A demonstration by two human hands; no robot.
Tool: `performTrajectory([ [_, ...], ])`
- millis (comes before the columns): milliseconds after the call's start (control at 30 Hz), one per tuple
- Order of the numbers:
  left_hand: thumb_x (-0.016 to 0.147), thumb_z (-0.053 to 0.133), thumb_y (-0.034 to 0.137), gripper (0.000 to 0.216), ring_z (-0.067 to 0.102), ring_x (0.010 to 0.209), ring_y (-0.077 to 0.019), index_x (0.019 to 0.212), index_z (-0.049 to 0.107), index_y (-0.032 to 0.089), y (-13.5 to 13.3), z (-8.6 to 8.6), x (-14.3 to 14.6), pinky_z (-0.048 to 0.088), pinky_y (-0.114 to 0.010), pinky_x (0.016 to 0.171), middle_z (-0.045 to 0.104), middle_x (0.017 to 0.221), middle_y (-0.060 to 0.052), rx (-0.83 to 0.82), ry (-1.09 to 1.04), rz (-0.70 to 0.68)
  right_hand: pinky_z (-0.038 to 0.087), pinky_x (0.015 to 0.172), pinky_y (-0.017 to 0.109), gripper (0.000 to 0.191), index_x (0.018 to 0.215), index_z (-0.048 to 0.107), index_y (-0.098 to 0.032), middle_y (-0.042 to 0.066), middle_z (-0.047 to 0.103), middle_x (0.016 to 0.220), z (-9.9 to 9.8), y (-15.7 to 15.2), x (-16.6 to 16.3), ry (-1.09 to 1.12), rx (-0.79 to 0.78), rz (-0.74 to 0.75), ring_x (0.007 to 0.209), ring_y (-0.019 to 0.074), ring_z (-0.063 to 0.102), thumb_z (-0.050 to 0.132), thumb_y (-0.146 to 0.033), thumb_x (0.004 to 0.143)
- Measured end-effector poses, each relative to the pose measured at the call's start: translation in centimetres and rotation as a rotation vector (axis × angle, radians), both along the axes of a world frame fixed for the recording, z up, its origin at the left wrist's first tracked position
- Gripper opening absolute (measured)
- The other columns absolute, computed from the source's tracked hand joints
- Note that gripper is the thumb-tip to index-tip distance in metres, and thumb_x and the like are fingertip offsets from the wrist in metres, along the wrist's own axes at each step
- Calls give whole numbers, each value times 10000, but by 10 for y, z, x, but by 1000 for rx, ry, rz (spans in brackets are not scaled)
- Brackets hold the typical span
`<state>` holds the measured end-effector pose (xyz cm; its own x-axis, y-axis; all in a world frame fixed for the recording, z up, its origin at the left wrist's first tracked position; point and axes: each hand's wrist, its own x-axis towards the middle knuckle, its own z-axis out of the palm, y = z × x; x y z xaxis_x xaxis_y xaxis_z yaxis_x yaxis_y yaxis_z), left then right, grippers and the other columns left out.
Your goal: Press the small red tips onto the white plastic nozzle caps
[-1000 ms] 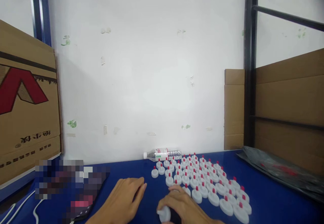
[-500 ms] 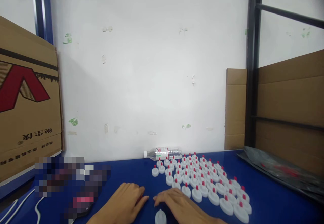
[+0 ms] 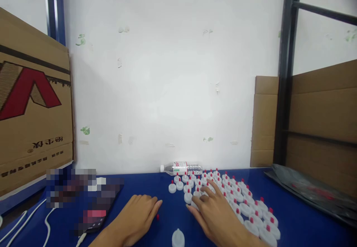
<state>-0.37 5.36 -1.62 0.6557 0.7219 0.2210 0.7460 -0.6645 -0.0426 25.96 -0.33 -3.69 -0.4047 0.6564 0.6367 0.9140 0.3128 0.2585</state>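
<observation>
My left hand (image 3: pixel 139 215) rests on the blue table with its fingers curled under and its thumb along the side; whatever it may hold is hidden. Close beside that thumb shows a small red tip (image 3: pixel 157 217); whether the hand touches it I cannot tell. My right hand (image 3: pixel 220 211) reaches over the near left part of a group of white round caps (image 3: pixel 251 226) with red tips, fingers spread and bent, thumb apart. It covers several of them. Between my hands, near the bottom edge, stands a white cap (image 3: pixel 178 238) without a red tip.
A clear plastic bottle (image 3: pixel 181 168) lies on its side against the wall. On the left are a large carton (image 3: pixel 33 102), a dark phone-like object (image 3: pixel 107 202) and white cables (image 3: pixel 48 221). A grey plastic bag (image 3: pixel 312 189) lies at the right edge.
My right hand has moved right and forward, from beside the bare white cap to over the red-tipped caps, its fingers spreading. The red tip has come into view by my left hand.
</observation>
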Motion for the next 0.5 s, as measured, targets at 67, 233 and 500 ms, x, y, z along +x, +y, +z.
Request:
performTrajectory([
  [67, 1101, 239, 301, 491, 713, 897, -318, 980, 702, 191, 3, 0, -2, 463, -409, 787, 751, 948, -106, 10, -13, 16, 351, 1099, 534, 144, 858, 684, -218, 39, 721, 756, -5, 1, -1, -2, -22, 28, 908, 273, 684, 627, -315, 948],
  [233, 1108, 241, 303, 451, 693, 977, -296, 1015, 671, 201, 3, 5, 0, 465, -401, 829, 728, 1009, -93, 33, -78, 21, 373, 1099, 481, 138, 986, 669, -230, 15, 725, 864, -1, -3, -3, 115, -31, 163, 896, 233, 688, 710, -332, 902],
  [500, 1059, 318, 186, 224, 667, 878, -222, 1060, 538, 229, -22, 8, 15, 444, -315, 696, 680, 986, -55, 178, -219, -204, 394, 1092, 416, 170, 1074, 619, -232, 18, 740, 971, 14, -12, -8, 182, 166, 400, 884, 168, 699, 529, -130, 971],
])
